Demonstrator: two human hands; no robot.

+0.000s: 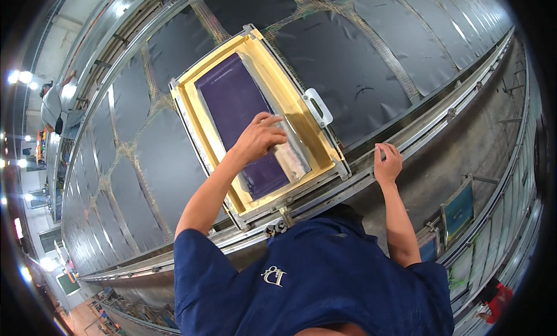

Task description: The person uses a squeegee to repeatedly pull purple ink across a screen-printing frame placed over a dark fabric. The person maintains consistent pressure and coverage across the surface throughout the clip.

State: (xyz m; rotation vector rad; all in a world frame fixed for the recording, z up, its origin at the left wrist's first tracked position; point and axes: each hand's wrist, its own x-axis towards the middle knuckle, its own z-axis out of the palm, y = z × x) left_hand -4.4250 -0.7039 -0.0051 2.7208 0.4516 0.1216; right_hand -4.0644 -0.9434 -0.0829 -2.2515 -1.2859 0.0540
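Note:
A yellow-framed printing screen [250, 203] with a dark purple centre [226, 104] lies ahead of me. A pale, smeared squeegee [293, 159] rests along the right side of the purple panel. My left hand [261, 136] is over its upper end with fingers bent and apart; whether they touch it I cannot tell. My right hand [387, 162] is beside the metal rail, right of the screen, fingers curled and thumb near the index finger; anything inside is hidden. A white handle plate [317, 108] sticks out from the screen's right side.
A long table with dark sheets [365, 69] runs under the screen, edged by metal rails [435, 127]. Another person [55, 110] stands beyond it at left. Framed screens [457, 211] lean below at right. A person in red [496, 301] is partly visible at lower right.

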